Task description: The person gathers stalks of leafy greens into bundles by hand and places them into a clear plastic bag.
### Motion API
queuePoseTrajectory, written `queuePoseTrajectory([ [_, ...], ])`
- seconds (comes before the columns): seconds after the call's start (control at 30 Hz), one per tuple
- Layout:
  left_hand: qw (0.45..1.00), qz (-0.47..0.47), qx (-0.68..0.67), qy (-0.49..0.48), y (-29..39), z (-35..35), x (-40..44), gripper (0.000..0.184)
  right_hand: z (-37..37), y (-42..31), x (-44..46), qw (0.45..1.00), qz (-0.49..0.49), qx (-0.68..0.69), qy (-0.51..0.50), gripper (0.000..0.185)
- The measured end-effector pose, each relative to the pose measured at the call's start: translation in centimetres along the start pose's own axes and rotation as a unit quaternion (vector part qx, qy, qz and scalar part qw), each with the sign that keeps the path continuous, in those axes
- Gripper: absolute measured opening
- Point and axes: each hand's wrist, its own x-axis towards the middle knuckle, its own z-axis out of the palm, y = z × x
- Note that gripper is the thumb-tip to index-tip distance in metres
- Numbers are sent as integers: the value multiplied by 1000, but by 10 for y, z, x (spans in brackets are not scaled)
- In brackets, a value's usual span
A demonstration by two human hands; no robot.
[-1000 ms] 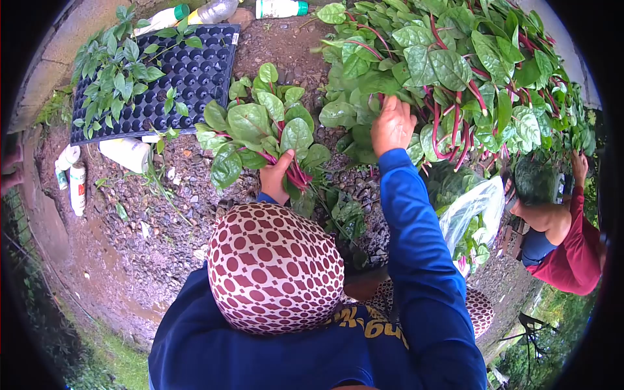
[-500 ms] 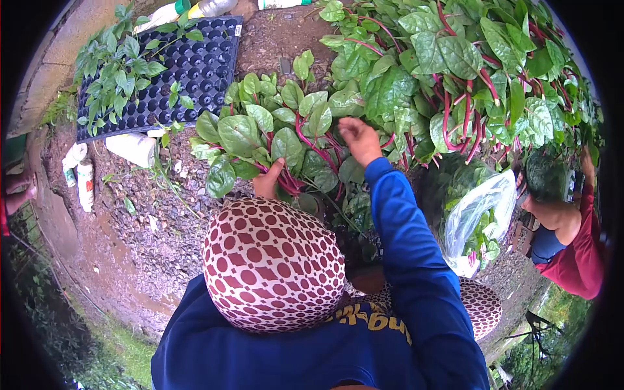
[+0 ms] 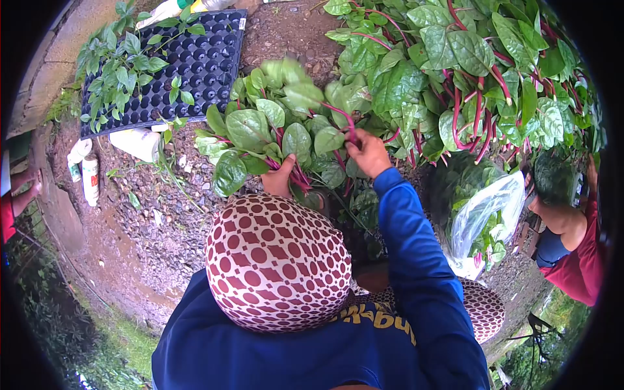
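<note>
My left hand (image 3: 279, 179) is closed around the red stems of a bunch of Malabar spinach (image 3: 250, 130), whose broad green leaves fan out ahead of it. A single Malabar spinach stem (image 3: 342, 116) is pinched in my right hand (image 3: 370, 155), just right of the bunch; its leaves are smeared by motion. A large heap of Malabar spinach (image 3: 455, 55) with thick red stems lies beyond my right hand. My left fingers are partly covered by stems, and my patterned knee (image 3: 276, 263) hides the left forearm.
A black seedling tray (image 3: 201, 68) with leafy seedlings sits at the upper left, near white bottles (image 3: 90, 179). A clear plastic bag (image 3: 487, 218) holding leaves stands at right. Beside it is a person in red (image 3: 575, 273). Another person's limbs (image 3: 25, 188) show at the left edge.
My right hand has moved slightly toward me and now pinches a stem, which swings with its leaves. The left hand keeps its hold on the bunch.
</note>
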Motion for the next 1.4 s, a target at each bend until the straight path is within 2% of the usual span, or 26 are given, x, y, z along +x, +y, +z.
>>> queuePoseTrajectory([
  [0.07, 999, 24, 5, 21, -4, 3, -1, 60, 9, 28, 3, 996, 71, -45, -33, 43],
  [0.2, 999, -10, 45, 0, -18, -2, -5, 63, 32, 6, 11, 974, 83, -210, 1, 45],
  [0.3, 999, -31, 40, 8, -17, -3, -2, 64, 32, 3, 24, 970, 83, -228, -10, 46],
  [0.33, 998, -55, 6, 22, -15, -2, 0, 65, 24, 2, 27, 977, 93, -190, -38, 42],
  [0.37, 996, -78, -29, 38, -14, -1, 1, 66, 17, 2, 27, 989, 82, -122, -6, 39],
  [0.4, 976, -155, -128, 79, 4, 7, 6, 68, 12, 3, 26, 996, 70, -54, 26, 36],
  [0.43, 972, -161, -145, 86, 10, 7, 5, 66, 4, -5, 23, 997, 60, 14, 56, 33],
  [0.47, 968, -167, -163, 94, 17, 8, 5, 63, 0, -15, 18, 995, 49, -17, 87, 23],
  [0.53, 998, -47, -22, 23, 22, 1, 0, 54, 9, -34, 9, 991, -7, -19, 136, 20],
  [0.6, 986, 63, 145, -54, 31, -7, 0, 49, 29, -46, 6, 975, -107, -42, 192, 20],
  [0.63, 989, 44, 122, -76, 33, -10, 1, 56, 42, -54, 5, 957, -179, -62, 220, 21],
  [0.7, 990, 2, 78, -115, 37, -15, 4, 70, 55, -67, -4, 955, -179, -112, 210, 23],
  [0.73, 999, -11, 7, -53, 35, -5, 2, 56, 56, -71, -11, 955, -179, -123, 199, 22],
  [0.77, 986, -133, -100, 10, 33, 3, 6, 50, 57, -74, -18, 956, -180, -134, 188, 21],
  [0.8, 942, -235, -215, 102, 33, 11, 10, 45, 61, -73, -25, 952, -209, -135, 179, 26],
  [0.87, 946, -232, -221, 54, 18, 10, 4, 46, 77, -67, -40, 962, -205, -130, 128, 28],
  [0.9, 947, -229, -224, 29, 20, 11, 4, 47, 81, -65, -46, 965, -202, -127, 105, 29],
  [0.97, 978, -169, -116, -45, 23, 10, 7, 49, 80, -58, -50, 972, -204, -113, 34, 35],
  [1.03, 980, 44, 135, -140, 12, -8, 5, 52, 53, -61, -50, 970, -231, -67, -23, 37],
  [1.07, 979, 73, 144, -124, 12, -7, 2, 53, 36, -60, -46, 971, -236, -8, -24, 37],
  [1.1, 977, 102, 154, -106, 14, -6, 1, 55, 31, -53, -38, 968, -231, 7, 96, 28],
  [1.13, 997, 57, 49, -26, 15, 10, 2, 56, 18, -44, -26, 974, -173, 1, 148, 22],
  [1.17, 999, 46, 26, 0, 15, 13, 1, 56, 10, -35, -17, 968, -107, -23, 228, 24],
  [1.23, 998, 28, -23, 51, 19, 19, 2, 57, 11, -14, -4, 971, 35, -73, 225, 35],
  [1.33, 995, -34, -81, 38, 38, 24, 4, 53, 25, -11, -1, 972, 154, -180, -1, 48],
  [1.4, 999, -31, -36, -7, 45, 19, 3, 52, 39, -7, -1, 959, 154, -238, 5, 51],
])
